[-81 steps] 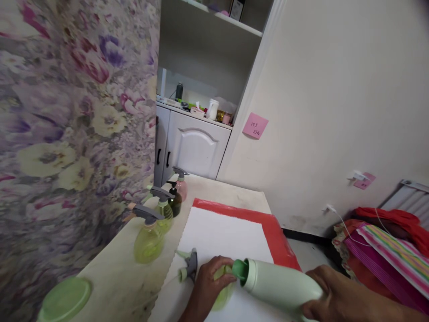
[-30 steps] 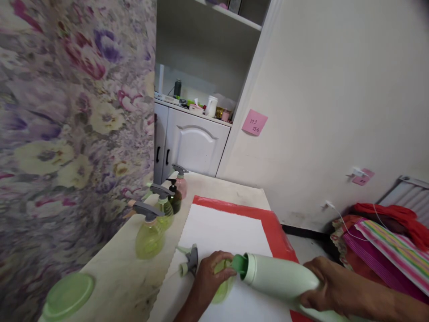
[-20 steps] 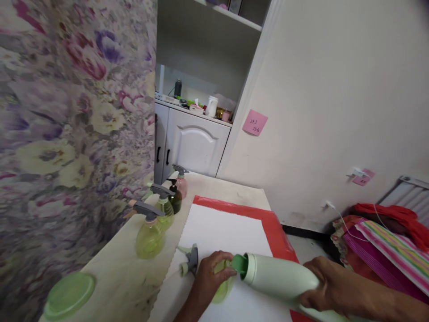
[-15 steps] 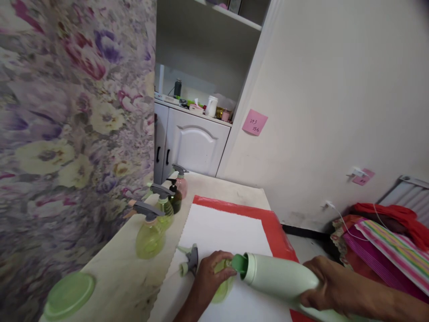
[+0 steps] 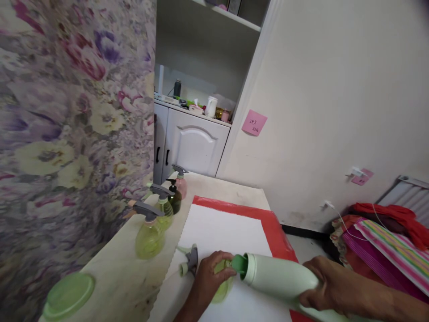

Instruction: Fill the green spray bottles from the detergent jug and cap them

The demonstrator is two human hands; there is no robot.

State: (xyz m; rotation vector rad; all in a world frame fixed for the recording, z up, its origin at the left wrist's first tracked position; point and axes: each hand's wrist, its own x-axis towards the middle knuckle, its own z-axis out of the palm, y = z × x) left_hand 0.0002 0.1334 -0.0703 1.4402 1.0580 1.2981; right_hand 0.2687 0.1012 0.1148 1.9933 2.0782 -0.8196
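Note:
My left hand [image 5: 208, 277] is closed round a small yellow-green bottle [image 5: 224, 286] standing on a white sheet [image 5: 221, 230]. My right hand [image 5: 323, 284] grips a large pale green bottle [image 5: 279, 278], tipped on its side. Its green spout [image 5: 238, 264] meets the small bottle's mouth. A detached grey spray head [image 5: 190, 261] lies on the sheet just left of my left hand.
Two yellow-green spray bottles [image 5: 149, 232], a dark pump bottle [image 5: 174, 199] and a pink spray bottle [image 5: 181, 183] stand along the floral curtain [image 5: 67, 134]. A green lid [image 5: 69, 295] lies near the table's front left. A red mat [image 5: 278, 237] lies under the sheet; striped cloths [image 5: 389, 250] are heaped at right.
Since the earliest frame the view has shifted slightly and my right hand sits a little higher on the large bottle. Over the last second nothing has visibly moved.

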